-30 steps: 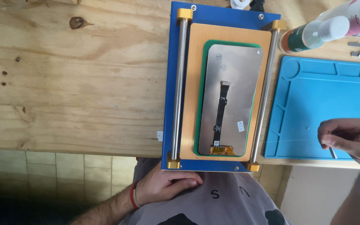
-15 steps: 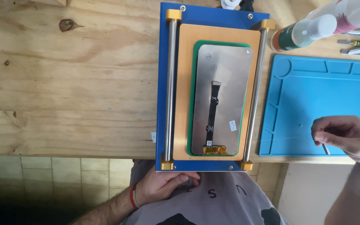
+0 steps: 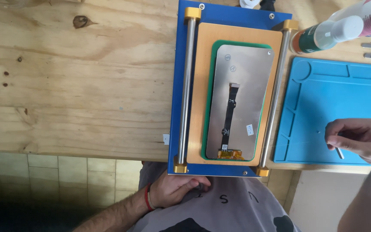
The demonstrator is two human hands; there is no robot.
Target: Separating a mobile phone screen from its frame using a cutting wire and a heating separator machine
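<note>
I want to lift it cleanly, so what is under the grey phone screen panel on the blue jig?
The grey phone screen panel lies on a green mat, whose edge shows around it, on a tan plate of the blue jig. What lies directly beneath the panel's middle is covered.

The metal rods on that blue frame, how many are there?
2: one metal rod runs along the left side of the blue frame, the other metal rod along its right side. None looks hidden.

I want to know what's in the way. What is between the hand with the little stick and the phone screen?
In the head view, the right hand and the phone screen are separated by bare blue mat and a metal rod.
</note>
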